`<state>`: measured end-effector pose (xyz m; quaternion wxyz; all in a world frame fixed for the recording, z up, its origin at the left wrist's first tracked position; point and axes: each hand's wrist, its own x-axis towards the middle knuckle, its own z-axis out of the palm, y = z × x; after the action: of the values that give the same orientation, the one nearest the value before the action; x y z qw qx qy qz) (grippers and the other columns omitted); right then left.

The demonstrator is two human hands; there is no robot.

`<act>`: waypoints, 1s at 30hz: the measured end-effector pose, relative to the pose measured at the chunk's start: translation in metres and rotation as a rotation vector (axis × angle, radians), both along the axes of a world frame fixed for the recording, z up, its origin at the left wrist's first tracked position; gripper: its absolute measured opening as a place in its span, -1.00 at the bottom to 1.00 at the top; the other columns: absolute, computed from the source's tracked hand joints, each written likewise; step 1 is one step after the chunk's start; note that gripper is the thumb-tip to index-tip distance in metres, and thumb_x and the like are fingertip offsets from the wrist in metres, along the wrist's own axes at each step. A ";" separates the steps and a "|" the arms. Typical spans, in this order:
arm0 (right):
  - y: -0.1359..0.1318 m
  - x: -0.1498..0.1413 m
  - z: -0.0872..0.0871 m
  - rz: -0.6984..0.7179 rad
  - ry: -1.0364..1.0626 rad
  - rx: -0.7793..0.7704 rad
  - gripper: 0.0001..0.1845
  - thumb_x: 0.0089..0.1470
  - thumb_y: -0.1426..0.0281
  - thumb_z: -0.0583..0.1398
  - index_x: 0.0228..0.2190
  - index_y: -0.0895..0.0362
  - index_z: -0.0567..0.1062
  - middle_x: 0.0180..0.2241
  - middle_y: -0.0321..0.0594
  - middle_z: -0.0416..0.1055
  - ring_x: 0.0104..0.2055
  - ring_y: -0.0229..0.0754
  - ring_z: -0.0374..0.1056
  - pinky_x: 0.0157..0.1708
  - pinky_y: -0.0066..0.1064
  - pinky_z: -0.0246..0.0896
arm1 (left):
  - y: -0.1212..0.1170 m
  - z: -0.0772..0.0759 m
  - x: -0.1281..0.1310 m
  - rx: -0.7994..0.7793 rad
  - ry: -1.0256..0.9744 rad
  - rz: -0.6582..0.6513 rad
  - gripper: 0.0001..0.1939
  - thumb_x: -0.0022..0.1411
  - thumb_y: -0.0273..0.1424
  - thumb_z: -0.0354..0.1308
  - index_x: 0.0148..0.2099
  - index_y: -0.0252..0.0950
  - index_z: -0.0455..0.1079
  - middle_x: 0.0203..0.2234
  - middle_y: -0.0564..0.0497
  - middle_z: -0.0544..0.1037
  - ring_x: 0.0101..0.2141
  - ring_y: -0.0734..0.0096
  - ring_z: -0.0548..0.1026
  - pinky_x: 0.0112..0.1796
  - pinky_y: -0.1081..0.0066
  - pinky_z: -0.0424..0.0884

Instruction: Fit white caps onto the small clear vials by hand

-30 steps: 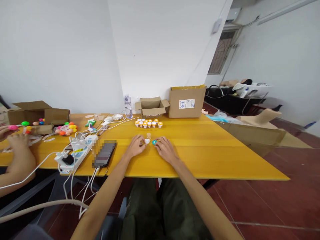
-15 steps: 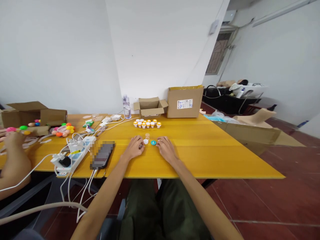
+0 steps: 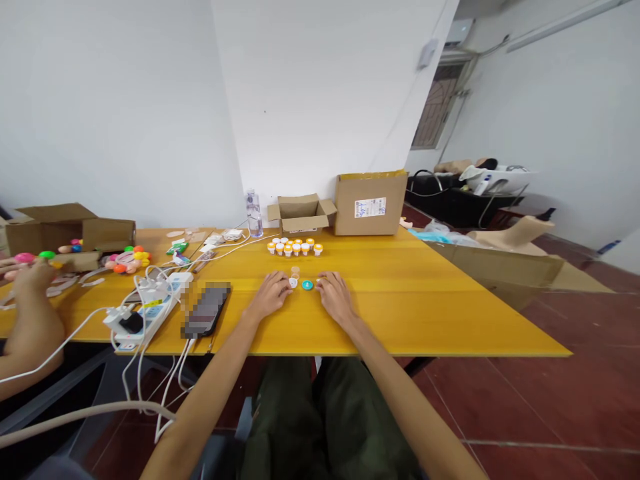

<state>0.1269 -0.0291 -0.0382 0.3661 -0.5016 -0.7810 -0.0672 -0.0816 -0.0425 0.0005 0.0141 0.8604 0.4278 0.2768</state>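
My left hand [image 3: 270, 297] rests on the yellow table [image 3: 400, 300] with its fingers curled, the tips touching a small white cap [image 3: 293, 283]. My right hand [image 3: 334, 295] lies beside it, fingers bent and pressed together, with a tiny orange piece at the fingertips that is too small to name. A teal cap [image 3: 307, 285] sits between the two hands, and a little clear vial [image 3: 295, 271] stands just behind it. Further back is a cluster of small white bottles with orange bands [image 3: 295, 247].
An open small carton [image 3: 301, 212], a bigger carton [image 3: 371, 203] and a water bottle [image 3: 253, 213] stand at the wall. A phone [image 3: 206, 308], a power strip [image 3: 150, 303] and cables lie to the left. Another person's hand [image 3: 31, 277] works among coloured balls [image 3: 127, 260].
My hands have hardly moved. The left fingertips have shifted slightly toward the white cap, and the view has tilted a little since one second ago.
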 end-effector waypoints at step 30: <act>-0.001 -0.004 0.003 0.001 0.019 0.034 -0.77 0.09 0.55 0.07 -0.46 0.06 0.47 -0.19 -0.08 0.43 -0.10 -0.01 0.29 -0.15 -0.15 0.24 | -0.002 0.001 0.003 0.024 0.060 0.049 -0.91 0.18 -0.37 0.14 -0.32 -0.17 0.49 -0.16 -0.07 0.44 -0.09 0.17 0.33 -0.07 0.17 0.24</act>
<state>0.1234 -0.0300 -0.0352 0.3818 -0.4954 -0.7766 -0.0753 -0.0790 -0.0443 0.0017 -0.0157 0.8575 0.4457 0.2564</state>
